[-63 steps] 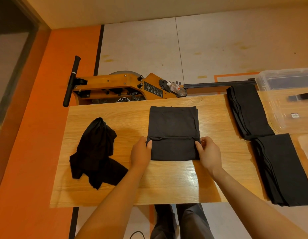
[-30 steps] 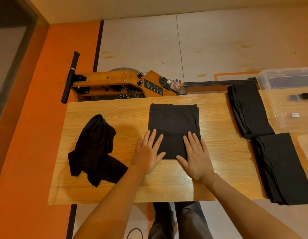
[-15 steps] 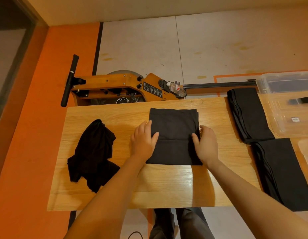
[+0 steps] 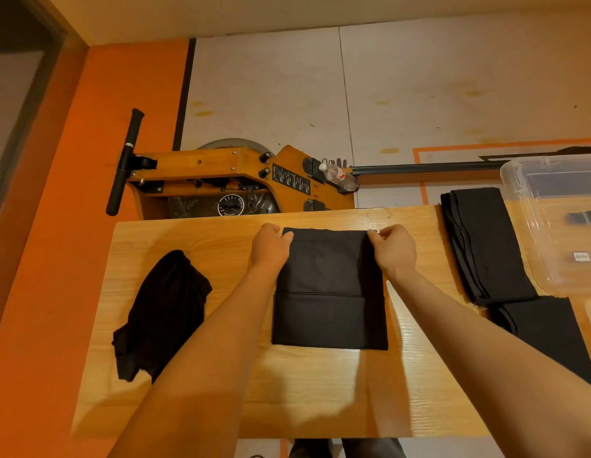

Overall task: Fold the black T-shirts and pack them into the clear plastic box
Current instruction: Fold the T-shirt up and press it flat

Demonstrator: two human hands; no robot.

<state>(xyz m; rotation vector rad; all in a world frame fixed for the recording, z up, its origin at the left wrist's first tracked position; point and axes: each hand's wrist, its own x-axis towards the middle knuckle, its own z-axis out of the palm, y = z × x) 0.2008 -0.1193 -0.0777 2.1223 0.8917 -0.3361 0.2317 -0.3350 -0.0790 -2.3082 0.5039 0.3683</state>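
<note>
Left hand [image 4: 270, 249] and right hand [image 4: 394, 251] are pinching the T-shirt's [image 4: 327, 285] far corners; uneven pulling is risking a skewed fold.

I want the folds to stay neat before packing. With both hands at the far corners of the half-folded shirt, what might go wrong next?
1. The left hand and right hand pinch only the far corners of the shirt; pulling unevenly would likely skew the fold.
2. The flap folded up at its near end lies loose and may shift or bunch when the far edge comes over.
3. The two folded stacks lie close on the right; a sweeping forearm may disturb them.
</note>
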